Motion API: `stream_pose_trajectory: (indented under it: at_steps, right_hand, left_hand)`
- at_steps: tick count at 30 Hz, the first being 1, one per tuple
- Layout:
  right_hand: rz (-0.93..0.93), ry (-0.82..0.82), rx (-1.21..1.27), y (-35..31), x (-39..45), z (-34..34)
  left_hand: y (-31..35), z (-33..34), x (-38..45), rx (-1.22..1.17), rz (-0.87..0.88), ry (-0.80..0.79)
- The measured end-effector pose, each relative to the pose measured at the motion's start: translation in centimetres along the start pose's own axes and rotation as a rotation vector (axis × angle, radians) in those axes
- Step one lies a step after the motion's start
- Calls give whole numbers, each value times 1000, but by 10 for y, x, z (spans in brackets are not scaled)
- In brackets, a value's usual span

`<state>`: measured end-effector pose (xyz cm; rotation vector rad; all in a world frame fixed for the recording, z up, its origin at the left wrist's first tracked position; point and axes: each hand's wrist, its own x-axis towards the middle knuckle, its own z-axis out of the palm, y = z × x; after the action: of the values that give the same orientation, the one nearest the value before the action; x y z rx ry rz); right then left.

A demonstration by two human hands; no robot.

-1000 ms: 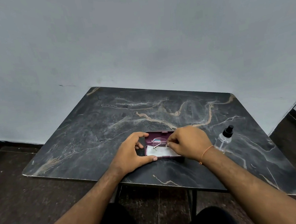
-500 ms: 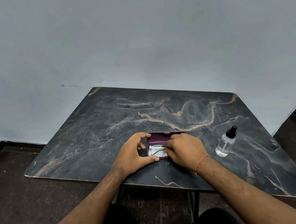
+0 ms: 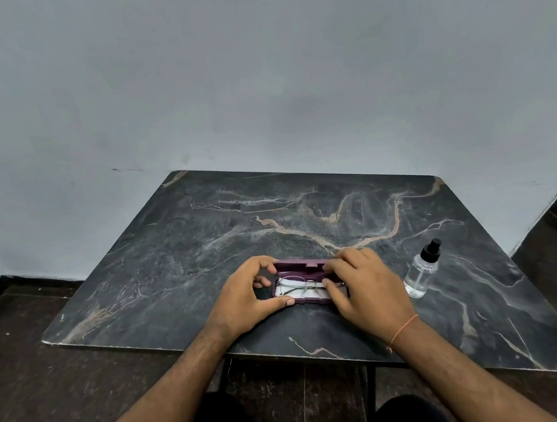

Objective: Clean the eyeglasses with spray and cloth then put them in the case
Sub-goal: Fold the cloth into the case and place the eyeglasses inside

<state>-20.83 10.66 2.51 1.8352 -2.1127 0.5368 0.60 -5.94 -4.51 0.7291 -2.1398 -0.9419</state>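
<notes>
A purple glasses case [image 3: 301, 265] stands open near the front of the dark marble table [image 3: 205, 238]. The thin-framed eyeglasses [image 3: 298, 286] lie folded inside it on a white cloth [image 3: 316, 295]. My left hand [image 3: 244, 295] grips the case's left end, with the thumb at the front edge and a finger on the lid. My right hand [image 3: 362, 287] holds the right end, fingertips on the lid and thumb by the glasses. It hides the right part of the case. A clear spray bottle [image 3: 422, 270] with a black cap stands to the right.
A grey wall rises just behind the table. The floor below is dark tile, and my knees show under the front edge. The spray bottle stands a hand's width from my right hand.
My right hand has let go of the glasses, which now lie in the case, and has moved to the case's right end and lid. My left hand has stayed on the left end.
</notes>
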Motion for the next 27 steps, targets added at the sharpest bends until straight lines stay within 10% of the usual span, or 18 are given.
stream_pose_trajectory:
  at_steps: [27]
  right_hand:
    - [307, -4, 530, 26, -40, 38]
  left_hand:
    - [3, 0, -1, 4, -4, 30]
